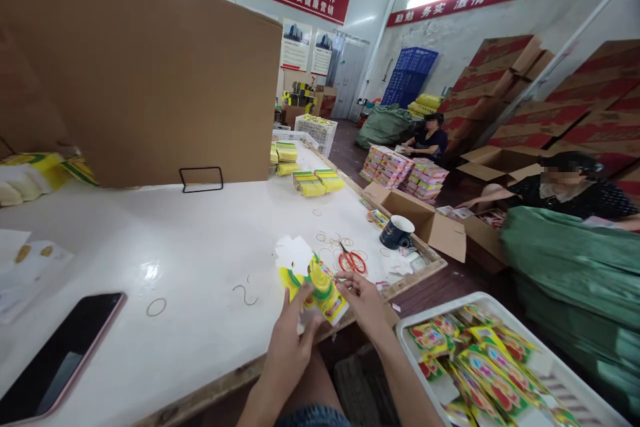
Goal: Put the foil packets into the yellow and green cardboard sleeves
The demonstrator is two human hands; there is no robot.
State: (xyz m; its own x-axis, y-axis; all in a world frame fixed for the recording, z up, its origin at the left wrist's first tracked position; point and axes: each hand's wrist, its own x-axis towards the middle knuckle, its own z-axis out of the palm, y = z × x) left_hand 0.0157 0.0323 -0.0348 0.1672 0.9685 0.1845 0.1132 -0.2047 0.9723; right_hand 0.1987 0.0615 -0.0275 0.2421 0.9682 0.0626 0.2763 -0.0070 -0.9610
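Observation:
A yellow and green printed carton (325, 283) with white flaps is held between my two hands over the table's front edge. My left hand (293, 333) grips its near left side, with the thumb low and a finger over the printed face. My right hand (363, 297) has its fingertips pinched at the carton's right edge. Just beyond lie red-handled scissors (353, 260) among several loose rubber bands (321, 237). The carton's underside is hidden.
A dark mug (395, 233) stands by the right edge; a phone (60, 353) lies at left. Bundled yellow cartons (317, 181) sit farther back beside a cardboard panel (175, 80). A white crate (407, 347) of printed packs stands at right. Two people work beyond.

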